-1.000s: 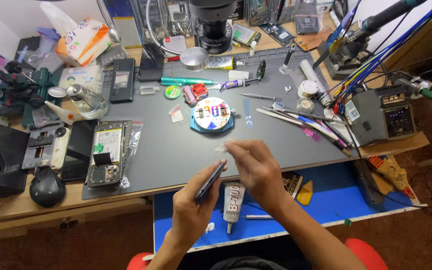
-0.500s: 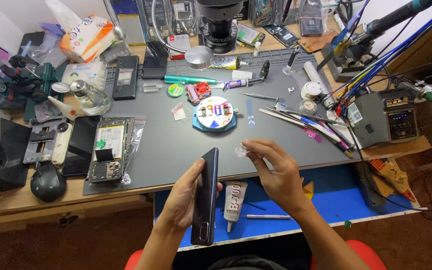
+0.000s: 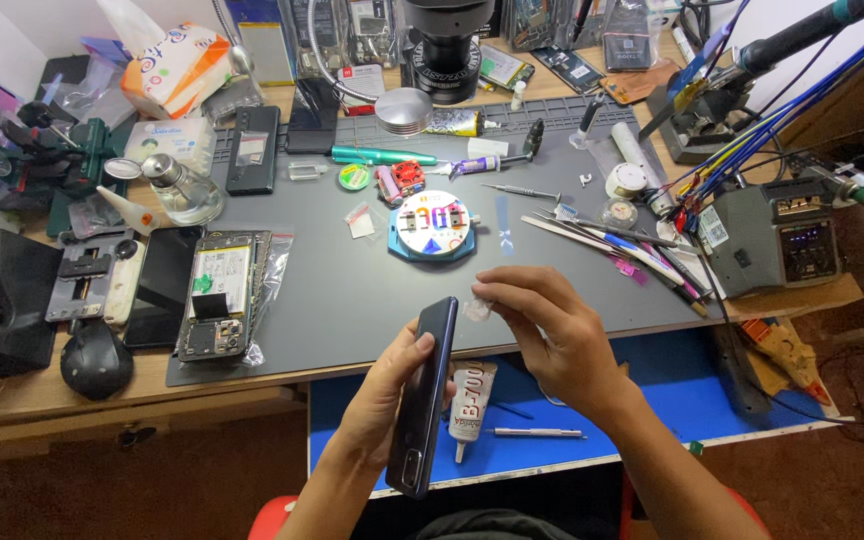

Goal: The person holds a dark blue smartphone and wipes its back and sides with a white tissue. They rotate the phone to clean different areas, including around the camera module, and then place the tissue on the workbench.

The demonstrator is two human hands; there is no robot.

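Note:
My left hand [image 3: 384, 398] grips a dark smartphone [image 3: 424, 395] edge-on, its long side running from the mat's front edge down toward me. My right hand [image 3: 552, 335] pinches a small clear wipe or film piece [image 3: 476, 309] against the phone's upper end. Both hands hover over the front edge of the grey work mat [image 3: 352, 290]. A tube of adhesive [image 3: 468, 405] lies on the blue shelf just under the hands, beside a thin metal tool [image 3: 537, 433].
An opened phone body [image 3: 220, 295] in a clear bag lies at left on the mat. A round blue parts tray [image 3: 433, 226] sits mid-mat. Tweezers and pens [image 3: 612, 240], a soldering station [image 3: 777, 238], cables and a microscope [image 3: 444, 45] crowd the right and back.
The phone has tilted and shifted a little right in my left hand. My right hand has come in from the right and now touches the phone's top end with the small clear piece.

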